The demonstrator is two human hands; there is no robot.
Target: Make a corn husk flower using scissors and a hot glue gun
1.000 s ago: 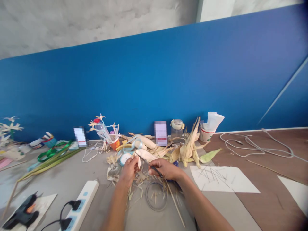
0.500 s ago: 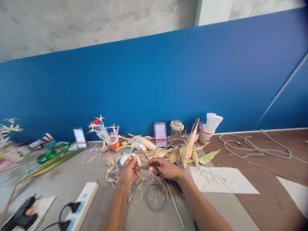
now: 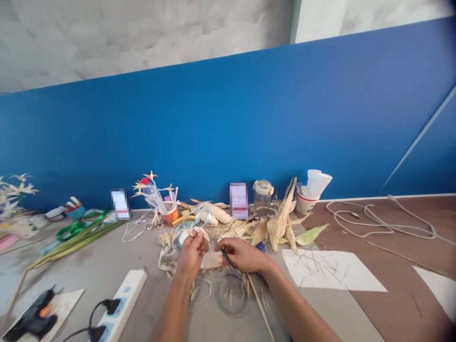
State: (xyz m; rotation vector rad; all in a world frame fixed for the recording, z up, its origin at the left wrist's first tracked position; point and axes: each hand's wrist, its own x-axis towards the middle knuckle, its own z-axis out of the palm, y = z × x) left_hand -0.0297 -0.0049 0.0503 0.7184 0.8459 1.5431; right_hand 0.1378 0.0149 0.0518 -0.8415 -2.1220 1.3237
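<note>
My left hand [image 3: 191, 254] is closed, pinching a pale strip of dried corn husk [image 3: 211, 260] over the grey table [image 3: 107, 266]. My right hand [image 3: 244, 254] is closed round a pair of small dark scissors [image 3: 221, 250], whose blades point up and left toward the husk. A roll of light blue ribbon [image 3: 182, 236] lies just beyond my left hand. Loose husk scraps and a coil of wire [image 3: 232, 300] lie under both hands.
Dried corn husks [image 3: 281, 221], a glass jar [image 3: 262, 194], paper cups [image 3: 306, 202] and a white cable [image 3: 377, 221] line the back by the blue wall. A white power strip [image 3: 121, 299], a black glue gun [image 3: 33, 316], green ribbon [image 3: 76, 228] and white paper sheets [image 3: 331, 268] lie around.
The husk piece has dropped from above my left hand to between the two hands. My right hand and the scissors have shifted slightly left and lower.
</note>
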